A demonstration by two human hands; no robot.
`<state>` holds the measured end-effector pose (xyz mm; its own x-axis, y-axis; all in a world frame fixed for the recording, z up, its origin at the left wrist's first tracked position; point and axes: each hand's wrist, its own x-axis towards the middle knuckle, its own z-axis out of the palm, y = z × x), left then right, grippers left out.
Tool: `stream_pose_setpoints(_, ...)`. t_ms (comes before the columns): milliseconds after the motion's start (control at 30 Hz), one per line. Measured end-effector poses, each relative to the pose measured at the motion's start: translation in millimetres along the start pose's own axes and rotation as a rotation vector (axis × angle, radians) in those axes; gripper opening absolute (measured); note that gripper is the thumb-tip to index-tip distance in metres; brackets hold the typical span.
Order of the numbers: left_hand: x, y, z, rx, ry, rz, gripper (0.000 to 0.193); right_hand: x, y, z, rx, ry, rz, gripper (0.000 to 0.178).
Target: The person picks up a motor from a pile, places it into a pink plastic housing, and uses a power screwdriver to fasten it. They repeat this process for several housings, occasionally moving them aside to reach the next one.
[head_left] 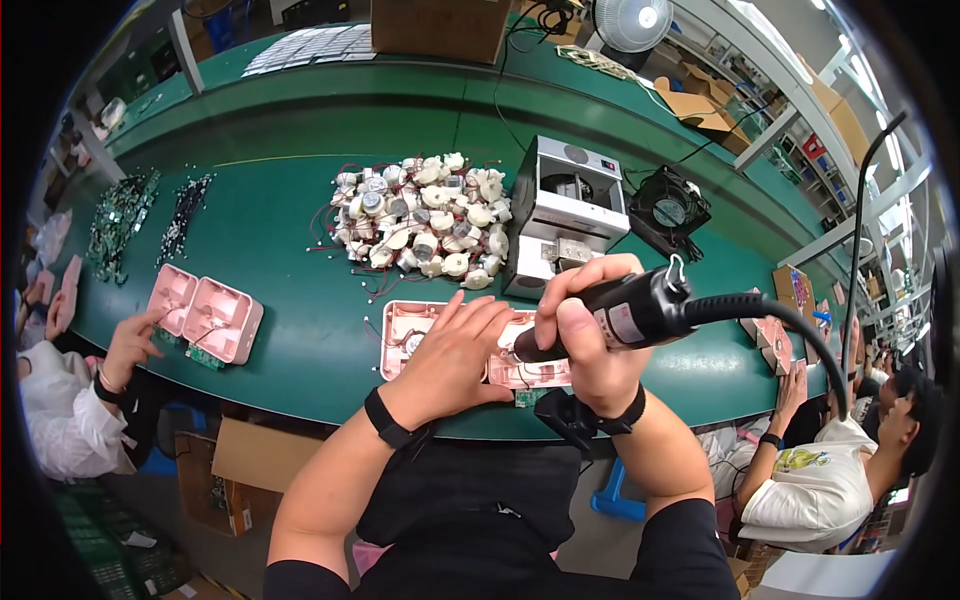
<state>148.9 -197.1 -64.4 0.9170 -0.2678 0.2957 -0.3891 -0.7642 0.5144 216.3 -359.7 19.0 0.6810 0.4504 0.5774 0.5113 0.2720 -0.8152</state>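
An opened pink plastic case (393, 318) lies in front of me near the table's front edge, with thin wires inside. Flat across its middle rests my left hand (452, 352), fingers stretched out and covering part of it. My right hand (603, 352) is wrapped round a black electric screwdriver (640, 308), tilted, its front end over the case's right half. The tip is hidden behind my hands. A small green circuit board (528, 398) shows at the case's near edge.
Beyond the case sit a heap of small motors (425, 215), a grey screw-feeder-like machine (568, 205) and a black fan (668, 210). The screwdriver's cable (765, 308) arches rightward. Co-workers' hands (130, 350) are beside another pink case (225, 322) at left and pink parts (772, 345) at right.
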Motion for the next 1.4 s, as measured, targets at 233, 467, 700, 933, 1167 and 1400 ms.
stream_pose_setpoints(233, -2.8, -0.2, 4.0, 0.006, 0.028, 0.018, 0.093, -5.3, 12.7, 2.3, -0.004, 0.013, 0.078, 0.024)
stream_pose_setpoints(467, -4.1, -2.1, 3.9, -0.007, 0.045, 0.014, 0.092, -4.6, 10.8, 12.3, 0.077, 0.043, 0.103, 0.024)
stream_pose_setpoints(700, -2.1, -0.1, 3.3, -0.028, 0.032, -0.001, 0.092, -10.8, 14.0, 14.2, 0.079, -0.024, 0.033, 0.024)
stream_pose_setpoints(933, -0.9, 2.9, -0.3, -0.015, 0.027, 0.015, 0.095, -3.7, 15.4, 14.9, -0.066, 0.044, 0.024, 0.022)
stream_pose_setpoints(1167, -39.6, 45.1, -50.4, -0.125, 0.083, 0.039, 0.102, -11.5, -58.6, 9.4, 0.282, 0.255, 0.073, 0.022)
stream_pose_setpoints(1400, -107.0, 75.0, -23.9, -0.765, -0.082, -0.067, 0.069, -53.8, -47.4, 59.3, 0.151, 0.056, 0.253, 0.029)
